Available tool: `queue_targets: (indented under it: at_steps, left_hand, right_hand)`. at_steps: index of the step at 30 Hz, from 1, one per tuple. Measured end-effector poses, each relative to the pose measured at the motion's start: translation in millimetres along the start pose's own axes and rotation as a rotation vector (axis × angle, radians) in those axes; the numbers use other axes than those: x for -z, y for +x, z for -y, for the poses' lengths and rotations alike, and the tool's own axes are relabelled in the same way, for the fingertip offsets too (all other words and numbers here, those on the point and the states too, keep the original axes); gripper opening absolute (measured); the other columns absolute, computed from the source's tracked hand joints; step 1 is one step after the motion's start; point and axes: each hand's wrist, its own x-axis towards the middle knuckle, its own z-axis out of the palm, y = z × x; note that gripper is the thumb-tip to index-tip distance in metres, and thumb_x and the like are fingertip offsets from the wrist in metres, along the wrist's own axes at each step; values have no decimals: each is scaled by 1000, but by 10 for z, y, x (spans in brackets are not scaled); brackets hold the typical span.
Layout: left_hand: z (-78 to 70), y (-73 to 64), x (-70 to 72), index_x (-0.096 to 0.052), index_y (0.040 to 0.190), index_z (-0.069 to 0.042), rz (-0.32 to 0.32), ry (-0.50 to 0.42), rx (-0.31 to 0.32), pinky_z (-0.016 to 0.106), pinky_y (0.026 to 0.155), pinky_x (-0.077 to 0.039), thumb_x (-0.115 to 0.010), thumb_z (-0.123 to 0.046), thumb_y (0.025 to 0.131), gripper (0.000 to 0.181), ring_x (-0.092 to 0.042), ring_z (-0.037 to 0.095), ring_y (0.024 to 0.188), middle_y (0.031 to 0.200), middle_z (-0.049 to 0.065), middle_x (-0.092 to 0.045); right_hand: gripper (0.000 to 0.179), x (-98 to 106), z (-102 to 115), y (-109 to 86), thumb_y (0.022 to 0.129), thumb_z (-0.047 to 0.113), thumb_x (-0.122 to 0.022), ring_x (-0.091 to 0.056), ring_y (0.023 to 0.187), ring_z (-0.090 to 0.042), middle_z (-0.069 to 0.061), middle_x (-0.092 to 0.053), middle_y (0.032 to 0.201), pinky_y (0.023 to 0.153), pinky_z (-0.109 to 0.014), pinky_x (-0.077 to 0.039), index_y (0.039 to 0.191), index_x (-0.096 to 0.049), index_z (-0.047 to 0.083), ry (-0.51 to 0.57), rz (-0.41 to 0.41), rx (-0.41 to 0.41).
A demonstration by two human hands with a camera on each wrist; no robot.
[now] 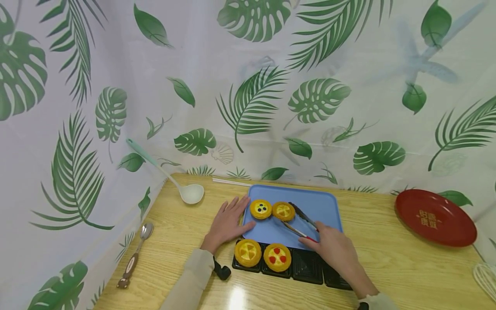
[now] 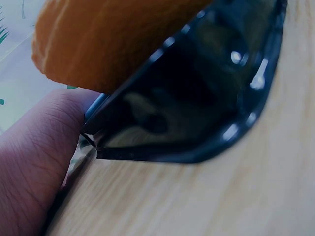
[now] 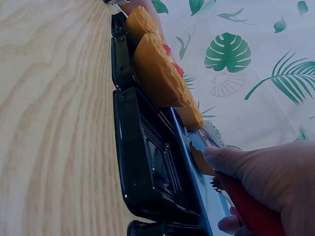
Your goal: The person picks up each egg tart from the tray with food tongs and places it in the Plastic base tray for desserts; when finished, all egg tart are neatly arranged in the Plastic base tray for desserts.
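The right hand [image 1: 334, 249] gripped the tongs [image 1: 304, 217], which slanted forward and left to a tart [image 1: 283, 211] between their parted tips on the blue tray [image 1: 317, 202], the left hand [image 1: 227, 221] spread at the tray's left edge.

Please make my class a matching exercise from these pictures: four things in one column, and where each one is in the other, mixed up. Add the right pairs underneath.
Things:
1. tart with red toppings
2. tart with dark toppings
3. tongs
4. ladle

Places:
A. held in the right hand
B. to the left of the blue tray, off it
C. lying on the blue tray
D. in the row of black compartments

Right pairs: 1-D, 2-C, 3-A, 4-B.
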Motion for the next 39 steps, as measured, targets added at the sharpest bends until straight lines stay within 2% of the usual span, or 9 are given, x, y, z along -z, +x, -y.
queue_targets:
  at_steps: [10,24,32,39]
  left_hand:
    - [10,0,-16,-20,169,-24,1,10,2,54,129,-13,-45,-73,98,90,-17,26,161,174,-6,-19]
    - [6,-7,-15,-20,169,-22,4,10,5,54,129,-12,-45,-73,98,91,-18,26,161,174,-5,-20]
    - [1,-12,-2,-20,169,-23,6,9,5,53,129,-12,-46,-73,98,91,-17,26,161,174,-5,-20]
    - [-7,-13,8,-20,169,-23,6,5,4,54,129,-11,-46,-72,98,90,-17,26,161,174,-5,-19]
  right_hand:
    - [71,0,22,10,91,60,-73,-49,55,-16,-1,-56,73,45,-32,-39,124,-65,-2,11,14,-2]
    - [61,-11,3,0,90,55,-76,-47,54,-18,-1,-50,66,44,-32,-35,119,-68,2,10,-32,13]
    - [58,13,-22,-22,91,56,-75,-47,55,-16,1,-48,64,46,-31,-34,118,-68,5,9,-32,13]
    - [50,66,-52,-78,89,56,-77,-45,54,-16,2,-44,62,46,-30,-32,105,-66,10,13,-69,36]
